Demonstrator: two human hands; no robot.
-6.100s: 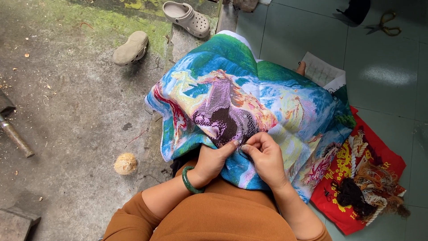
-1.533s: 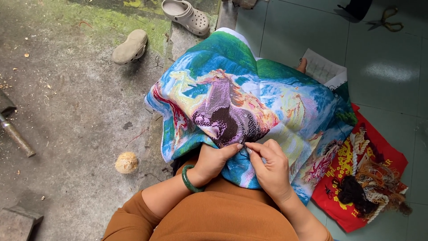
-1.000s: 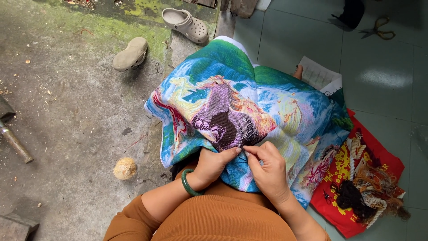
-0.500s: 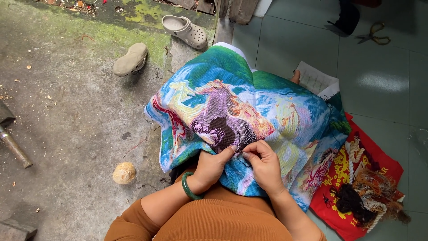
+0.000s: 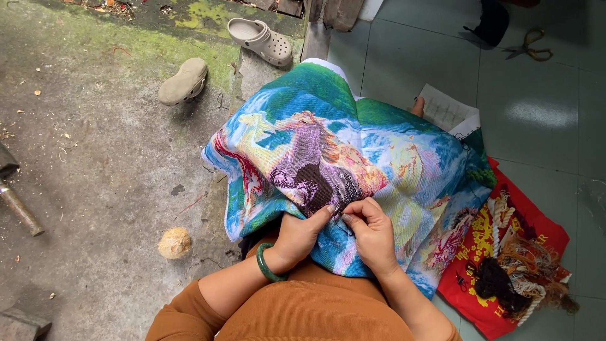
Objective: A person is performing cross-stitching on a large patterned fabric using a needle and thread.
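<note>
A large cross-stitch cloth [image 5: 328,151] with colourful horses on blue and green lies draped over my lap. My left hand [image 5: 300,232], with a green bangle [image 5: 267,264] at the wrist, pinches the cloth near the dark horse patch. Right beside it, my right hand [image 5: 372,232] has its fingertips pressed together on the cloth at the same spot; whether a needle sits between them is too small to tell. The two hands almost touch.
A red bag [image 5: 505,265] with bundles of thread [image 5: 524,278] lies on the tiles at right. A paper sheet [image 5: 445,110] and scissors [image 5: 530,45] sit further back. Two sandals [image 5: 183,81] [image 5: 262,39], a small round husk [image 5: 174,242] and a metal tool [image 5: 19,205] lie on the concrete.
My right hand has shifted slightly along the cloth next to the left hand. The view has tilted a little; both hands stay on the same stitched patch.
</note>
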